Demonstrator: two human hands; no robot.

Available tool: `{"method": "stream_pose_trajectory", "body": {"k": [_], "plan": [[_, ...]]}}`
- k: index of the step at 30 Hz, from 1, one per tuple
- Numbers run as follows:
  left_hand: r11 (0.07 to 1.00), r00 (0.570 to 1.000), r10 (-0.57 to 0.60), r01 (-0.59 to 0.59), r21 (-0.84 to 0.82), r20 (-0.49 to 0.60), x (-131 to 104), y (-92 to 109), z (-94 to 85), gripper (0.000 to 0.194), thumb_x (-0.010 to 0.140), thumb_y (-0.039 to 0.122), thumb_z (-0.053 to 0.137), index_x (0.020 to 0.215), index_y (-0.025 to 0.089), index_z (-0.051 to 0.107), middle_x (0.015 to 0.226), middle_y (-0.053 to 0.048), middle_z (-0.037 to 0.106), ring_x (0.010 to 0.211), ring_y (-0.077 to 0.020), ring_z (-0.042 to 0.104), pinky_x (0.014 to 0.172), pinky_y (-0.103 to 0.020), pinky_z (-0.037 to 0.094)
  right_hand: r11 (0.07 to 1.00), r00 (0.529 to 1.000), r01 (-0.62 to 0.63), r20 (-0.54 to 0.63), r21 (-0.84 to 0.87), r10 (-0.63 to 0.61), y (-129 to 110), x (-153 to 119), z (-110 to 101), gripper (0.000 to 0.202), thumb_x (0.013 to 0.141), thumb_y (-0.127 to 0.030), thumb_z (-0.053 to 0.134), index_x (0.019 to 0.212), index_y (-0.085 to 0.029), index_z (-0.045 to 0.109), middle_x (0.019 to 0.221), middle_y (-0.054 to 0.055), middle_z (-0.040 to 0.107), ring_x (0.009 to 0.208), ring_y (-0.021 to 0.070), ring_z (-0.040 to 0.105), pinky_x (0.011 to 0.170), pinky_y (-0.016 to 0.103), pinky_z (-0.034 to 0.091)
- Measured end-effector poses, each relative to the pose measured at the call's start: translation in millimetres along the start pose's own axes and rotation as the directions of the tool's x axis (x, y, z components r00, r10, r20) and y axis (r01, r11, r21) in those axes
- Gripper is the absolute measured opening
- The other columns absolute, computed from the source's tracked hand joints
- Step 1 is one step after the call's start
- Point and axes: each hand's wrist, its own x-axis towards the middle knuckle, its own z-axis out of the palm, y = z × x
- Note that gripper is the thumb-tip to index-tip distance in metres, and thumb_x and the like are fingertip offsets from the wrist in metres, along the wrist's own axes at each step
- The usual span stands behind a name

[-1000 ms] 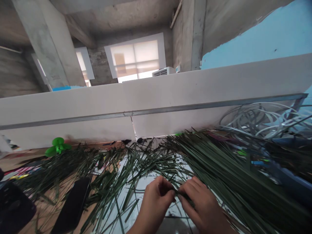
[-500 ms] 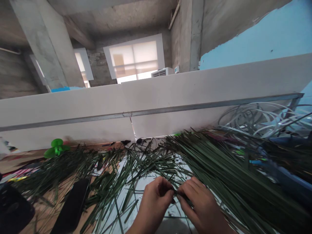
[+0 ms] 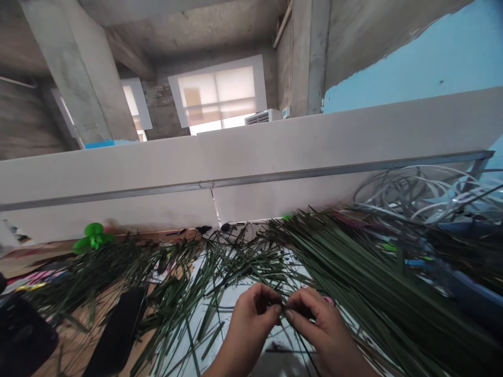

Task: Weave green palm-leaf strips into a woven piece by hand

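Observation:
Both hands meet at the lower middle of the head view, fingertips nearly touching. My left hand (image 3: 253,319) is closed, thumb and forefinger pinched on a thin dark green strip. My right hand (image 3: 320,322) pinches the same strip just beside it. Most of the strip is hidden by the fingers; a thin dark length hangs below, between the hands. Under them is a white surface (image 3: 231,298) strewn with cut green leaf strips (image 3: 204,314). To the right lies a large bundle of long green leaves (image 3: 353,267).
A black phone (image 3: 118,330) lies at the left, near a dark object (image 3: 23,335) at the corner. A green plastic item (image 3: 93,238) stands by the white partition (image 3: 118,214). Coiled pale strips (image 3: 416,193) and a bluish container (image 3: 471,288) are at the right.
My right hand's fingers have lifted and arched more, and a pink thing now shows behind them. My left hand has barely moved.

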Motion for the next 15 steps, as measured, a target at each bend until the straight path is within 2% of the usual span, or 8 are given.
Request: {"method": "stream_pose_trajectory", "body": {"k": [5, 15], "plan": [[0.997, 1.000, -0.017, 0.018, -0.068, 0.020, 1.8, -3.5, -2.8, 0.015, 0.063, 0.016, 0.072, 0.075, 0.015, 0.063, 0.067, 0.001, 0.059, 0.060, -0.0123, 0.052, 0.060, -0.026, 0.043, 0.983, 0.998, -0.069, 0.017, 0.170, 0.067, -0.4, 2.0, 0.8, 0.017, 0.085, -0.032, 0.059, 0.073, -0.020, 0.058, 0.074, 0.000, 0.056, 0.073, 0.0200, 0.052, 0.066, 0.031, 0.041], [0.972, 0.993, -0.088, 0.104, -0.209, 0.082, 1.3, 4.0, -6.0, 0.026, 0.059, 0.020, 0.084, 0.076, 0.013, 0.066, 0.065, 0.002, 0.060, 0.060, -0.0104, 0.051, 0.058, -0.023, 0.039, 0.927, 0.990, -0.140, 0.081, 0.349, 0.119, -3.3, 5.3, 0.9, 0.018, 0.080, -0.035, 0.064, 0.072, -0.020, 0.058, 0.069, -0.002, 0.052, 0.069, 0.0185, 0.047, 0.063, 0.029, 0.039]]}}
